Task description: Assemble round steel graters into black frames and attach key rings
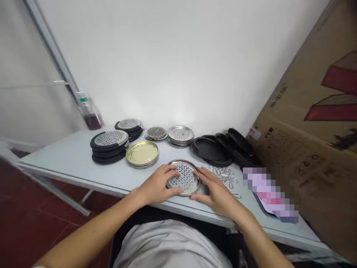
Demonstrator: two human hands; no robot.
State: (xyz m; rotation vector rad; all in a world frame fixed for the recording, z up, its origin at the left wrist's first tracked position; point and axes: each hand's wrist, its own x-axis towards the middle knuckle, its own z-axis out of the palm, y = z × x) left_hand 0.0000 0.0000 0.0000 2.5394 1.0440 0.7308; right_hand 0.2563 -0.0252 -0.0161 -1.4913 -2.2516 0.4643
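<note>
Your left hand [160, 185] and right hand [214, 190] kinda grip that round, perforated silver-metal plate [184, 178]; uneven pressure might tip it.

Left hand [159, 185] and right hand [216, 189] face each other, fingers [173, 174] curved.

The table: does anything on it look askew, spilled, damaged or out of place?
Nothing looks clearly spilled or damaged. Two untidy spots: wire pieces lie jumbled beside the right hand, and black pieces tilt near the cardboard box, unlike the flat gold plate.
</note>
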